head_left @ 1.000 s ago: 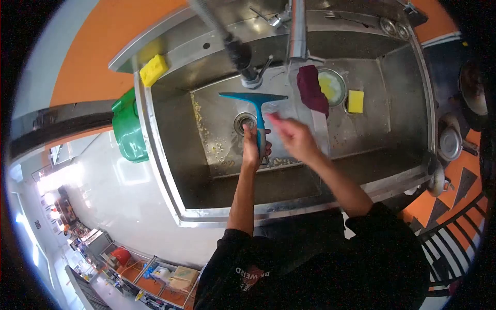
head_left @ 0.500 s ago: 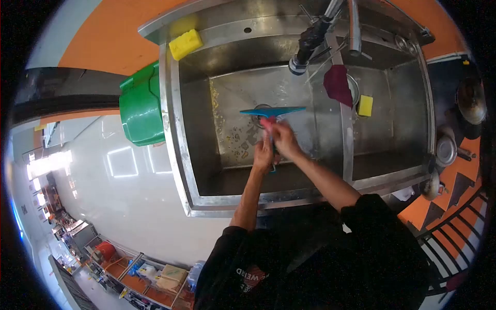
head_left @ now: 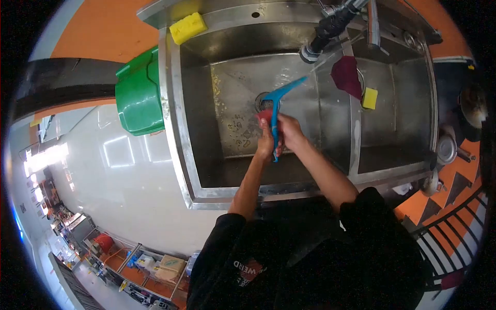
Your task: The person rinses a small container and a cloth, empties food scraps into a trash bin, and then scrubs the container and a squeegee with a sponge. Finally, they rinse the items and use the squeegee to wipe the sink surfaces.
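Note:
Over the left basin of the steel sink [head_left: 178,119], my left hand [head_left: 266,142] is closed on the handle of a blue squeegee [head_left: 275,111]. My right hand [head_left: 290,132] is closed beside the same handle, with a red cloth [head_left: 265,114] between the hands and the tool. Most of the cloth is hidden by the fingers. The squeegee's blade is tilted, its right end pointing up toward the faucet [head_left: 310,53]. Behind the blade, the drain [head_left: 261,102] shows in the basin floor, with yellowish bits and wet patches to its left.
A yellow sponge [head_left: 187,28] lies on the sink's back left corner. A maroon cloth [head_left: 346,76] hangs over the divider, near a second yellow sponge [head_left: 369,98] in the right basin. A green bin [head_left: 139,95] stands left of the sink. Pans [head_left: 446,150] are at the far right.
The squeegee has turned from a level blade to a tilted one, showing its side and handle. The view has shifted slightly, and both hands remain close together.

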`<state>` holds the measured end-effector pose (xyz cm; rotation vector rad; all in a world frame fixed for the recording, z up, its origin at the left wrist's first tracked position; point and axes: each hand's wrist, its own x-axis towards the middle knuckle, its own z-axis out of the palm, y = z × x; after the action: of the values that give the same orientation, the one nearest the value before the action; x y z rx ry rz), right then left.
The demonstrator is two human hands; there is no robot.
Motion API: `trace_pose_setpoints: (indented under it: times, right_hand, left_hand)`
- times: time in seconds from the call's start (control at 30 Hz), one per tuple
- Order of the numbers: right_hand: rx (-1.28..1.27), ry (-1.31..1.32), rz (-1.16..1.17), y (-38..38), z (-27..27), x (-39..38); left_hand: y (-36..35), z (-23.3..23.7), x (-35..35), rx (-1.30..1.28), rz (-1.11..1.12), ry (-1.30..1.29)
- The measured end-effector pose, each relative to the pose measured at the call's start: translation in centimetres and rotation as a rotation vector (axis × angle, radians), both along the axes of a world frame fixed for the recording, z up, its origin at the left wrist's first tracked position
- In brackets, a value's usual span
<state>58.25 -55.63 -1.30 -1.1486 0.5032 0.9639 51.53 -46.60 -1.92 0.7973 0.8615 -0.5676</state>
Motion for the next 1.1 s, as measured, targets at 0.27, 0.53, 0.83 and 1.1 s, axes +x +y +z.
trace_pose_setpoints:
  times: [0.27, 0.53, 0.83, 1.1]
  right_hand:
    - [-0.122, -0.161, -0.017, -1.5, -0.4, -0.5]
    - [-0.018, -0.208, -0.18, -5.0, -2.0, 1.7]
    - [0.229, -0.2, -0.294, -22.5, 8.2, 10.6]
    - [-0.586, -0.698, 0.004, -33.6, -11.9, 22.7]
  left_hand:
    - [-1.2, -0.6, 2.6, 0.269, 0.138, -0.113]
    - [-0.9, -4.8, 0.8, 0.431, 0.072, -0.085]
    - [-1.8, -6.1, -0.6, 0.707, -0.012, 0.081]
    - [-6.0, -4.6, 0.7, 0.871, -0.093, 0.076]
